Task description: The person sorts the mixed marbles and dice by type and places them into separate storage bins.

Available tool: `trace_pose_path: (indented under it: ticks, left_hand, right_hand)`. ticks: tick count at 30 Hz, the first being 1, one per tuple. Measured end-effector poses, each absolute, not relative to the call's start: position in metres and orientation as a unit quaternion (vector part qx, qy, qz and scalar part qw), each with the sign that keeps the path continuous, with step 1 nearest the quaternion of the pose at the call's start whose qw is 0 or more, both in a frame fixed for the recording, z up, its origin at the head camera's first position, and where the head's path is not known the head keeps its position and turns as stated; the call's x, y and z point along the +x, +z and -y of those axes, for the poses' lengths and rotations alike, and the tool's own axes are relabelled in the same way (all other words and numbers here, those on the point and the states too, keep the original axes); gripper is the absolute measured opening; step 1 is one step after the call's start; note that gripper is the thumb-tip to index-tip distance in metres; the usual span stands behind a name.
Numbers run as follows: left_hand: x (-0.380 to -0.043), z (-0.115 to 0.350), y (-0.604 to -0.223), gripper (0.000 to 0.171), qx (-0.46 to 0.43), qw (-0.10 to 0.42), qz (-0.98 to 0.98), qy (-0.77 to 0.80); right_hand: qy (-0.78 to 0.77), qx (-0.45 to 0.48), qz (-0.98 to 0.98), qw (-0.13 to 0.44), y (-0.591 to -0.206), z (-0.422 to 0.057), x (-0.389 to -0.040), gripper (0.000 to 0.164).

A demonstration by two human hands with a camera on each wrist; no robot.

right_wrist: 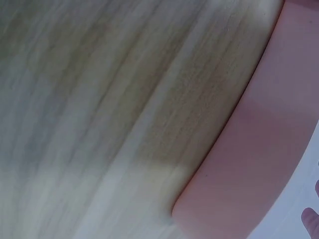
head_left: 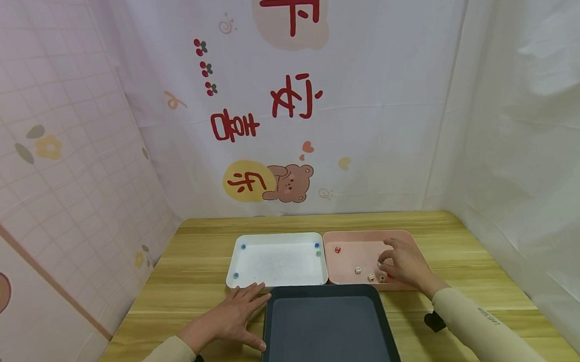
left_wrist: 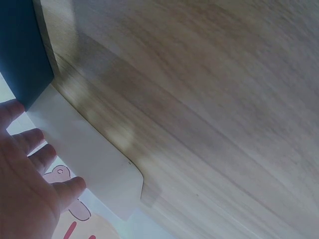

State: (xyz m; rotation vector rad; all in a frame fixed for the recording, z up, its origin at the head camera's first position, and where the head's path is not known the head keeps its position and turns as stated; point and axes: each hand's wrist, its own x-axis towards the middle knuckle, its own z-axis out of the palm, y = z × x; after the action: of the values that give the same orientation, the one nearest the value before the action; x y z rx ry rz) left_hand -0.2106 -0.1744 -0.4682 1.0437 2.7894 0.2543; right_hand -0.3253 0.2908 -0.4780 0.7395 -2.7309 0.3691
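My right hand [head_left: 406,263] is over the right part of the pink tray [head_left: 373,235], thumb and forefinger pinching a small white die [head_left: 380,263]. Several more dice lie in that tray: a red die [head_left: 337,250] near the back left, a white die [head_left: 357,270] and others close to the front wall. The right wrist view catches only fingertips [right_wrist: 310,221] beyond the tray's side wall. My left hand [head_left: 232,316] has its fingers spread, thumb at the left rim of the dark tray [head_left: 329,333] and fingertips by the front edge of the white tray [head_left: 275,259].
Small blue pieces [head_left: 243,247] and a pale green piece [head_left: 318,254] lie near the white tray's sides. White and pink trays stand side by side behind the dark one on the wooden table [head_left: 195,264]. Printed cloth [head_left: 366,115] hangs around the table.
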Motion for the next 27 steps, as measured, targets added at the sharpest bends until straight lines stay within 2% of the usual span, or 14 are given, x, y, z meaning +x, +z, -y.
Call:
trace_pose_path:
  ticks: [17,27]
  left_hand:
    - [-0.2095,0.1717,-0.4677,0.106,0.348,0.079,-0.93,0.084]
    - [-0.2123,0.172,-0.4645,0.104,0.344,0.089,-0.932,0.07]
  right_hand:
    - [0.12,0.247,0.952,0.132,-0.4783,-0.2906,-0.3218,0.017]
    - [0.113,0.268,0.944,0.158,-0.4755,-0.2844,-0.3158,0.027]
